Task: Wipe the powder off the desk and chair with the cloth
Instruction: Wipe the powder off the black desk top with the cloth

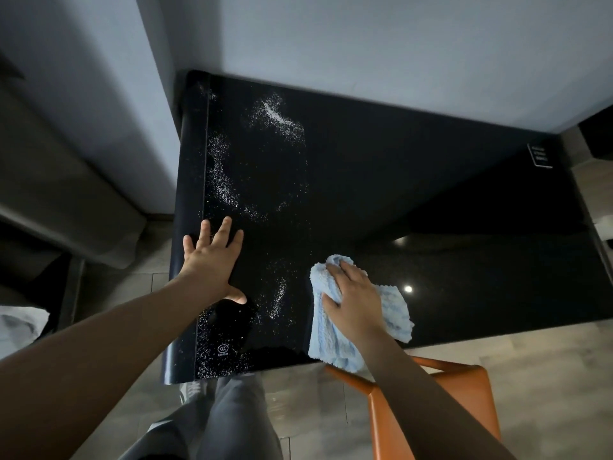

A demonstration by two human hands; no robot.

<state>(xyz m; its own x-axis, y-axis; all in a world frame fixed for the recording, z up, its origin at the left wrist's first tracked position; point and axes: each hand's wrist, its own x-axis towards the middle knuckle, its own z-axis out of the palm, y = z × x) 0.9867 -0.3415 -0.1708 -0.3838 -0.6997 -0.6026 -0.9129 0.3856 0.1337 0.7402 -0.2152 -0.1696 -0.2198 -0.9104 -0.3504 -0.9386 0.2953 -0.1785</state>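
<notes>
Grey-trousered legs (232,426) are seen lowest in the view, at the near edge of the glossy black surface (431,194), with both bare forearms stretched out above them. The left hand (212,260) is laid flat near the left edge, fingers straight and spread, nothing held. The right hand (355,297) is pressed down on the light blue fluffy cloth (394,313) by the middle of the near edge, fingers and thumb curled into its folds; one corner of the cloth is draped over that edge.

White powder (225,180) is scattered over the left half of the surface: a ring of specks toward the far left corner, a streak between the two hands, and a dusting at the near left corner. The right half appears clean. The orange chair (384,413) is stood just beside the near edge, under the right forearm; no powder can be made out on the part shown.

The cloth is judged light, soft and limp, so it is best taken bunched under the palm with the thumb tucked into a fold. Little drag is expected from the slick surface, and loose grains could be flicked over the left edge if swept fast.
</notes>
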